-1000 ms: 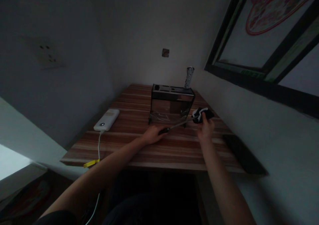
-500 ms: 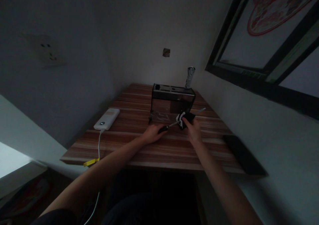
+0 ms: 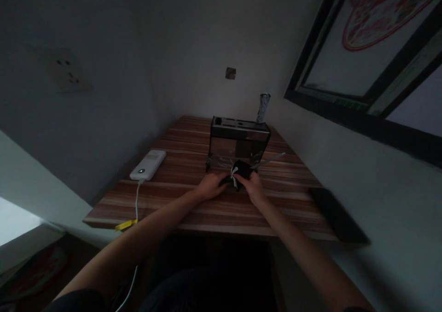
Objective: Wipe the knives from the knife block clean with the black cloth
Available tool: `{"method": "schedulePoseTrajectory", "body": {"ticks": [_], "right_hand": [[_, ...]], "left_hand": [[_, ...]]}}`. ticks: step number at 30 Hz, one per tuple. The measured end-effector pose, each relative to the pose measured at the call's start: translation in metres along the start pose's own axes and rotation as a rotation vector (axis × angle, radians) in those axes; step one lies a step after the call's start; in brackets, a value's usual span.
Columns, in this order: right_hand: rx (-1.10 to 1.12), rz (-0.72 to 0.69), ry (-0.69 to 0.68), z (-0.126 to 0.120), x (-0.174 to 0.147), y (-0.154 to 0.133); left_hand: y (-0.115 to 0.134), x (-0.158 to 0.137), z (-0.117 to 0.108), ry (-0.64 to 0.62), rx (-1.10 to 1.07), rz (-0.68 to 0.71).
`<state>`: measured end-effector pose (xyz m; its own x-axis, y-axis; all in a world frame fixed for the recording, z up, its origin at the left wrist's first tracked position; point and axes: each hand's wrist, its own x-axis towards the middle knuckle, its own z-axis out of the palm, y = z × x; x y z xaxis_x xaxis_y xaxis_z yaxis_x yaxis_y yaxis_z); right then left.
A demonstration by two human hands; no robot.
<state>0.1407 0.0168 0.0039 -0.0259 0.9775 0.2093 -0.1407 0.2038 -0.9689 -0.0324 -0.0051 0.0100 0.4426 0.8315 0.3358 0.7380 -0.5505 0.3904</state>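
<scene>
My left hand [image 3: 211, 185] is closed round the black handle [image 3: 225, 180] of what looks like a long, narrow knife. Its pale metal blade [image 3: 271, 159] points right and slightly away from me, over the tabletop. A black cloth [image 3: 242, 168] with a white strip or cord [image 3: 234, 173] covers the blade close to the handle. My right hand [image 3: 253, 185] pinches this cloth around the metal, just right of my left hand. The covered length of blade is hidden. Just behind stands a clear-fronted rack [image 3: 240, 127] with a dark, slotted top.
A foil-wrapped piece [image 3: 263, 108] sticks up from the rack. On the wood-grain table [image 3: 186, 139], a white power bank [image 3: 148, 164] lies left, its white cable [image 3: 137, 201] running over the edge past a yellow tag [image 3: 126, 225]. A dark flat slab [image 3: 338, 214] lies right, beside the wall.
My right hand and the black cloth have slid left along the blade, up to the handle. More of the blade's far end now shows. My left hand has stayed nearly still.
</scene>
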Motion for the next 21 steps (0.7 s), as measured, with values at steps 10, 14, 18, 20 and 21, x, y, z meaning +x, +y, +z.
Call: {"method": "schedulePoseTrajectory", "body": {"ticks": [10,14,18,20,21], "right_hand": [[-0.017,0.008,0.025,0.0003,0.0007,-0.0024],[-0.018,-0.027,0.024,-0.0006,0.0013,-0.0065],[-0.041,-0.064,0.021,-0.0049,0.0033,-0.0064],[-0.039,-0.079,0.026,-0.0072,0.0044,-0.0065],[-0.03,-0.085,0.032,-0.0081,0.0049,-0.0069]], "left_hand": [[-0.0007,-0.0001,-0.0004,-0.007,0.0,0.001],[0.0014,0.0001,-0.0027,-0.007,-0.032,-0.009],[0.0022,0.0,-0.003,0.014,-0.066,-0.011],[0.0019,0.0,-0.0024,0.028,-0.078,0.0],[0.0017,0.0001,-0.0021,0.034,-0.085,0.006]]}}
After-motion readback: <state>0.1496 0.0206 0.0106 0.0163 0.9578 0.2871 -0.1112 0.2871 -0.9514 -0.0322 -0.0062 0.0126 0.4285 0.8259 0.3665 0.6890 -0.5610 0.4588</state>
